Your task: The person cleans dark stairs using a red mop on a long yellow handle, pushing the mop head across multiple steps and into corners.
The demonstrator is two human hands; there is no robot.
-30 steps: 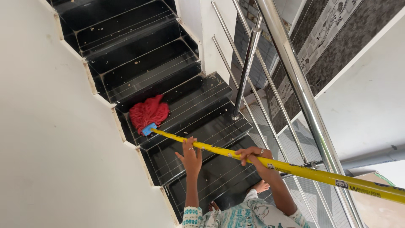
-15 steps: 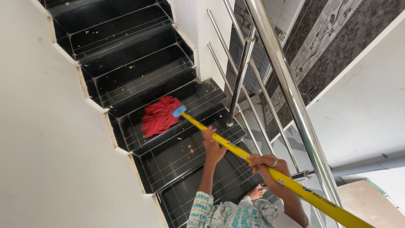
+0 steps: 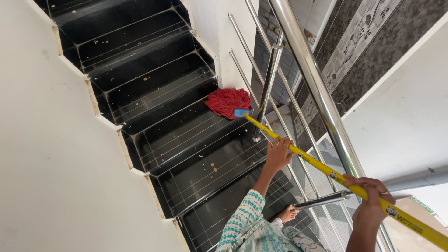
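A person's left hand and right hand grip a yellow mop handle, spaced apart for reach. The red mop head presses the black step's right edge, beside the railing post.

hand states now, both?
Left hand: closed on the mop handle.
Right hand: closed on the same handle, further from the mop head.

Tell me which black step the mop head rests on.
The step at the foot of the steel post; the red mop head lies at its railing end.
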